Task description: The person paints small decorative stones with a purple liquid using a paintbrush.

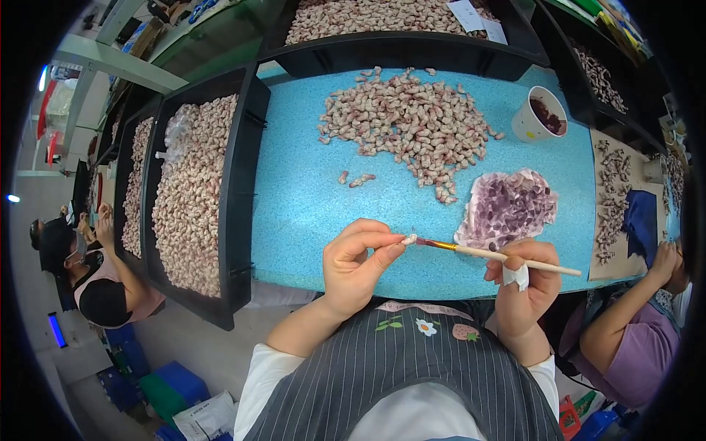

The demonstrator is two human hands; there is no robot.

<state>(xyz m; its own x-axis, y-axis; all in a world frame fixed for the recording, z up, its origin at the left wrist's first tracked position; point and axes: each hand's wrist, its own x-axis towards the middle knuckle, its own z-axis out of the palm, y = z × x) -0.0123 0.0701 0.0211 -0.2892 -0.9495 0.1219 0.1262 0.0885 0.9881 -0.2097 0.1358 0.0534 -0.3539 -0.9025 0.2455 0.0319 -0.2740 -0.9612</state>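
Between the thumb and fingertips of my left hand [351, 268] is a small pale piece [410, 239], pinched above the near part of the blue mat. My right hand [531, 288], with white wrapping on one finger, grips a paintbrush [479, 253] by its light wooden handle. The reddish bristles touch or nearly touch the piece. Beyond lies a heap of small peanut-shaped pieces [412, 121], cream with reddish-purple marks; a few rest apart from it. A crumpled white tissue [544, 192] blotched with purple lies beyond my right hand. Farther back stands a paper cup [523, 123] with dark red contents.
The blue mat [294, 198] covers the table. Black crates [237, 198] of similar pieces stand at the left, and another black crate [412, 55] at the back holds more with papers on top. One person [110, 275] sits at the left, another [632, 331] at the right.
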